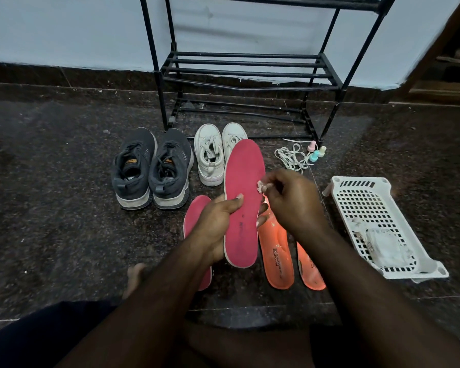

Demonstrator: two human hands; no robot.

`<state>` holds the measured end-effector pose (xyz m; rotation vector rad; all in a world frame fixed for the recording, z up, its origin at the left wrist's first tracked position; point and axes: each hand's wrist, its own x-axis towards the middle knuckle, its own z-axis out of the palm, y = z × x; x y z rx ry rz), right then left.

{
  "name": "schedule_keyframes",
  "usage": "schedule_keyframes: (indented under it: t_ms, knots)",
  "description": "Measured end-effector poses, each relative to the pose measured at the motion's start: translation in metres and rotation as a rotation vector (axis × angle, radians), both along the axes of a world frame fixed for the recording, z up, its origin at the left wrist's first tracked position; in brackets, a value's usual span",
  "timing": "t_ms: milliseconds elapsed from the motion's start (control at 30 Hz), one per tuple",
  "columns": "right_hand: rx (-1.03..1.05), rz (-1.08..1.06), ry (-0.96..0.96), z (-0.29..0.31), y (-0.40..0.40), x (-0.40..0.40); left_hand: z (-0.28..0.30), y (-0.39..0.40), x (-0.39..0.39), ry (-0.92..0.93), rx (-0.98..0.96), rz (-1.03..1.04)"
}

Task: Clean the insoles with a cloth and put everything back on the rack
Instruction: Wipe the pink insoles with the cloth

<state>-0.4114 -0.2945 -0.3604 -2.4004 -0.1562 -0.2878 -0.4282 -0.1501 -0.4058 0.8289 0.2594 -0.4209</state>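
Left hand (218, 224) gripping raised pink insole (243, 197) from beneath; right hand (292, 200) pinching white cloth (263, 186) against its edge.

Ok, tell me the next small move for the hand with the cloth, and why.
Probably draw the right hand, which pinches the small white cloth, down the raised pink insole toward its heel. The cloth sits at the insole's right edge near mid-length, and the left hand grips the insole steady, so a wiping stroke looks ready.
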Motion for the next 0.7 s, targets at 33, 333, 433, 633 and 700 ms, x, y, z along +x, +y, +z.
schedule_keyframes:
  t_ms: [33, 333, 433, 633, 700]
  knots:
    - [0.069, -0.015, 0.033, 0.002, -0.002, 0.0, -0.001, 0.002, 0.002, 0.01, -0.029, -0.005]
    - [-0.037, 0.161, -0.029, 0.002, 0.004, -0.005, -0.002, 0.004, 0.007, 0.106, -0.093, 0.021]
    - [-0.159, 0.315, -0.042, -0.007, 0.016, -0.014, -0.005, 0.005, 0.011, 0.14, -0.098, 0.037]
    - [-0.184, 0.177, -0.075, -0.014, 0.022, -0.014, -0.008, 0.004, 0.008, 0.112, 0.072, 0.076]
    - [-0.166, 0.121, -0.096, -0.013, 0.021, -0.012, -0.008, 0.002, 0.006, 0.08, 0.121, 0.105]
